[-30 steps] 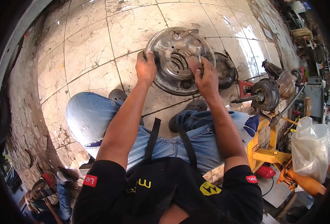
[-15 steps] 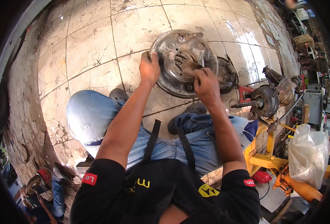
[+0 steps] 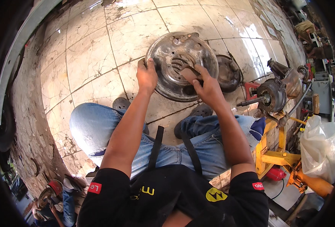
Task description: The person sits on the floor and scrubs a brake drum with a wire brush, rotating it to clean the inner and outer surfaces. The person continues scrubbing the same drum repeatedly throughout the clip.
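A round, greasy metal brake backing plate (image 3: 167, 81) is in front of me over the tiled floor, tilted toward me. It has bolt holes, a raised fitting near its far edge and a large centre opening. My left hand (image 3: 147, 75) grips its left rim, with the thumb on the face. In my right hand (image 3: 207, 85), a flat brown rectangular piece (image 3: 189, 75) is pinched between thumb and fingers, its end at the centre opening. Whether it is sandpaper or a scraper blade I cannot tell. A second dark backing plate (image 3: 230, 73) lies just behind to the right.
An axle assembly (image 3: 271, 94) with a protruding shaft stands at the right, beside a red stand (image 3: 250, 90). Nearer are a yellow metal frame (image 3: 277, 157), an orange jack (image 3: 315, 181) and a clear plastic bag (image 3: 319, 147). Another person (image 3: 67, 208) sits at the lower left.
My right hand has turned, and the flat brown piece shows more of its face, with its end still at the centre opening. The view has shifted slightly; my left hand keeps its grip.
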`<state>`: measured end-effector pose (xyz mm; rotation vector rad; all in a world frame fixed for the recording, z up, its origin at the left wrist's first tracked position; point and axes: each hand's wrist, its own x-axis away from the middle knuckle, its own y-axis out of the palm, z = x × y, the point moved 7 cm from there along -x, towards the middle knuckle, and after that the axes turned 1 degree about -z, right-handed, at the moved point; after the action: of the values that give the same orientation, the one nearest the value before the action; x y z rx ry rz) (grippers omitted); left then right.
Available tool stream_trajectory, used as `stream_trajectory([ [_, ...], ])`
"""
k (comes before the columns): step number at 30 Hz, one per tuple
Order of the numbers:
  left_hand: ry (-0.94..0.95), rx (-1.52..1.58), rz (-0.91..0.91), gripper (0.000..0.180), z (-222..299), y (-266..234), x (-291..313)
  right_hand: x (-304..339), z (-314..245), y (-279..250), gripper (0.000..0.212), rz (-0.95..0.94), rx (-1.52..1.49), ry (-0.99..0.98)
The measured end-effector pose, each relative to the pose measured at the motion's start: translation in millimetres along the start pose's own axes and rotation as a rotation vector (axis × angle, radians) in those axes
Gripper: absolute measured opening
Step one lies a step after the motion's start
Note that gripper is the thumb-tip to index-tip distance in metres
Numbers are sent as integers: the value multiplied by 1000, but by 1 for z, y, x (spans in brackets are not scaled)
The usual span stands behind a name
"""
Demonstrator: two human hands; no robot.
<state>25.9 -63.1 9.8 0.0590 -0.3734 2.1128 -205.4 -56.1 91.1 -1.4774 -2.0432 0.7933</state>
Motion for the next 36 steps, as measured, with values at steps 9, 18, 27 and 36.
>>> stream_trajectory([
  [9, 31, 43, -30, 41, -5, 3, -4, -5, 13, 5, 44, 227, 286, -218],
  [18, -1, 68, -26, 38, -3, 3, -2, -1, -11, -4, 38, 219, 254, -232],
  [27, -46, 64, -119, 47, 6, 5, 4, 7, -7, 11, 35, 251, 282, -240],
  [36, -7, 100, -98, 38, -1, 8, -1, 4, 1, 15, 30, 173, 265, -177],
])
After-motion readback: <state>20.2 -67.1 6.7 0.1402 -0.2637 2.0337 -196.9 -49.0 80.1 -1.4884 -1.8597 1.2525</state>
